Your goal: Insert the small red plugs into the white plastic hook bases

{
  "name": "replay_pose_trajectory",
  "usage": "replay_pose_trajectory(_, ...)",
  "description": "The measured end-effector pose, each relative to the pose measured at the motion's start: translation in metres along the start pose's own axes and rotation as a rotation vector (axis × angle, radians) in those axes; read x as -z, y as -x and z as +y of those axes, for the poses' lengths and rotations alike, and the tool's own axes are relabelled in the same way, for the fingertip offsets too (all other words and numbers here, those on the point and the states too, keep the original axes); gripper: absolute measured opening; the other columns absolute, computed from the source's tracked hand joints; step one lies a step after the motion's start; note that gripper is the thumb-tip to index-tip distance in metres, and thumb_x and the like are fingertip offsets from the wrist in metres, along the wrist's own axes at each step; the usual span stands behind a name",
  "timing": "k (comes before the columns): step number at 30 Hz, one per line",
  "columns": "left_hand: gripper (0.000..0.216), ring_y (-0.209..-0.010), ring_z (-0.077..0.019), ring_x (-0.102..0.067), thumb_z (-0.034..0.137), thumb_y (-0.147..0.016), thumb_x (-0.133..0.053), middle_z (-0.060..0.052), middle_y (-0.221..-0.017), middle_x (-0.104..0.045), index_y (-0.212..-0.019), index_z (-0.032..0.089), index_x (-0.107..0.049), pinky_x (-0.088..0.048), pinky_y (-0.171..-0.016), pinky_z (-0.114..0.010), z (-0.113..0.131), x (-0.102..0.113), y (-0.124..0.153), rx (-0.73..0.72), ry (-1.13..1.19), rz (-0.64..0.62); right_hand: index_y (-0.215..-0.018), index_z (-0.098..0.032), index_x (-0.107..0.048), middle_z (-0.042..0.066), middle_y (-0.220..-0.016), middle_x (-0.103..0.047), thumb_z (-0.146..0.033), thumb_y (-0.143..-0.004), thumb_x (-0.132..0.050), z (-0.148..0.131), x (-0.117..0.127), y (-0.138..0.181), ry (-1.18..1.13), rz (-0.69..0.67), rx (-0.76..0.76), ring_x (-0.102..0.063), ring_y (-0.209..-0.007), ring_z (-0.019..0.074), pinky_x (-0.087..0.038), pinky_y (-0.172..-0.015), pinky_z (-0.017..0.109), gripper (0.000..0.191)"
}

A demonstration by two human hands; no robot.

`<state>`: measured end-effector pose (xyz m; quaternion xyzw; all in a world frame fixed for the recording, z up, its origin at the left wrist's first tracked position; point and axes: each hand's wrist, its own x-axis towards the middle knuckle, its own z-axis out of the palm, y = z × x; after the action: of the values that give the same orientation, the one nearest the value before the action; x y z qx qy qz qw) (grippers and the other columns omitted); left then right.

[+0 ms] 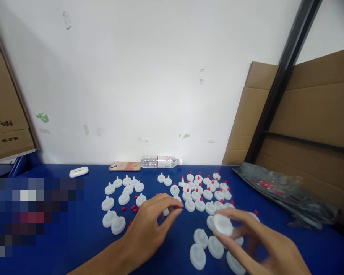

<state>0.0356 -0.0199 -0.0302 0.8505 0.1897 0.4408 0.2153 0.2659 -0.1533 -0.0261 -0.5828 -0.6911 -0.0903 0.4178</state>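
White discs [119, 225], some red-tipped [200, 204], on blue table [83, 236]; perhaps grey bag [289, 193].

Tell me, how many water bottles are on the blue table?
1. The water bottle lies on its side at the table's far edge, beside a phone.

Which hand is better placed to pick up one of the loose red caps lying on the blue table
Left. The left hand hovers with fingertips pinched right beside the loose red caps on the blue table, while the right hand is already holding a white disc farther away.
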Motion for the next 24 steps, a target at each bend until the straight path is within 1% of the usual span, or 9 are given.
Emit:
replay_pose_trajectory(2,0.011,-0.066,-0.0123,-0.061,0.02,-0.097,-0.062,0.002,-0.086,-0.073,-0.098,0.024,-0.072,-0.049,-0.063,-0.024,-0.002,0.005,-0.004,0.052,-0.003,0.015,-0.12,-0.03,-0.064,-0.004,-0.078,-0.074,-0.044,-0.096,-0.063,-0.005,-0.005,-0.025,0.034,-0.03,0.083,-0.063,-0.047,0.0108,-0.052,-0.043,0.018,0.028)
replay_pose_trajectory(4,0.011,-0.065,-0.0125,-0.061,0.023,-0.097,-0.062,0.001,-0.085,-0.072,-0.097,0.024,-0.072,-0.049,-0.062,-0.024,-0.004,0.01,-0.008,0.093,0.011,0.037,-0.118,-0.029,-0.065,0.0,-0.093,-0.075,-0.04,-0.098,-0.059,-0.01,-0.015,-0.046,0.091,-0.083,0.168,-0.069,-0.06,0.0141,-0.055,-0.049,0.023,0.024)
replay_pose_trajectory(7,0.011,-0.063,-0.0126,-0.062,0.027,-0.097,-0.062,0.001,-0.084,-0.073,-0.099,0.023,-0.072,-0.05,-0.062,-0.025,-0.006,0.014,-0.01,0.156,0.045,0.09,-0.121,-0.027,-0.064,0.003,-0.105,-0.073,-0.036,-0.1,-0.057,-0.015,-0.03,-0.061,0.163,-0.18,0.257,-0.073,-0.079,0.0209,-0.058,-0.059,0.03,0.025)
replay_pose_trajectory(9,0.013,-0.062,-0.0127,-0.063,0.029,-0.097,-0.062,0.001,-0.085,-0.074,-0.1,0.022,-0.072,-0.05,-0.06,-0.024,-0.006,0.014,-0.01,0.17,0.068,0.099,-0.126,-0.027,-0.062,0.004,-0.107,-0.072,-0.036,-0.101,-0.055,-0.017,-0.036,-0.065,0.19,-0.223,0.283,-0.074,-0.082,0.0234,-0.058,-0.062,0.034,0.028)
replay_pose_trajectory(13,0.015,-0.063,-0.0132,-0.065,0.031,-0.096,-0.063,0.0,-0.086,-0.076,-0.1,0.022,-0.075,-0.051,-0.062,-0.025,-0.004,0.012,-0.009,0.181,0.138,0.071,-0.13,-0.028,-0.06,0.005,-0.111,-0.07,-0.037,-0.102,-0.054,-0.019,-0.041,-0.065,0.171,-0.309,0.266,-0.073,-0.083,0.0243,-0.058,-0.068,0.038,0.03)
replay_pose_trajectory(16,0.016,-0.07,-0.0149,-0.067,0.034,-0.094,-0.067,0.001,-0.087,-0.076,-0.1,0.024,-0.077,-0.052,-0.066,-0.025,-0.005,0.013,-0.01,0.314,0.228,0.03,-0.133,-0.03,-0.058,0.005,-0.115,-0.069,-0.038,-0.101,-0.056,-0.02,-0.042,-0.065,0.119,-0.327,0.191,-0.072,-0.09,0.0246,-0.058,-0.074,0.039,0.032)
replay_pose_trajectory(19,0.013,-0.073,-0.0163,-0.065,0.033,-0.091,-0.07,0.001,-0.086,-0.076,-0.097,0.024,-0.078,-0.05,-0.07,-0.027,-0.007,0.015,-0.013,0.405,0.235,-0.018,-0.137,-0.03,-0.055,0.006,-0.126,-0.065,-0.034,-0.101,-0.057,-0.02,-0.045,-0.065,0.001,-0.3,0.139,-0.068,-0.106,0.023,-0.057,-0.087,0.038,0.036)
replay_pose_trajectory(21,0.013,-0.071,-0.0169,-0.06,0.034,-0.091,-0.07,0.001,-0.081,-0.074,-0.095,0.024,-0.078,-0.046,-0.068,-0.028,-0.009,0.016,-0.015,0.392,0.154,-0.038,-0.135,-0.029,-0.056,0.005,-0.127,-0.063,-0.029,-0.101,-0.057,-0.021,-0.046,-0.065,-0.081,-0.285,0.137,-0.065,-0.111,0.0211,-0.055,-0.093,0.036,0.034)
replay_pose_trajectory(24,0.021,-0.077,-0.0188,-0.056,0.035,-0.098,-0.06,-0.001,-0.078,-0.07,-0.092,0.023,-0.076,-0.042,-0.069,-0.029,-0.012,0.016,-0.014,0.276,0.02,-0.095,-0.132,-0.03,-0.059,0.004,-0.117,-0.062,-0.027,-0.1,-0.06,-0.024,-0.048,-0.064,-0.169,-0.245,0.133,-0.064,-0.103,0.0183,-0.054,-0.09,0.033,0.032)
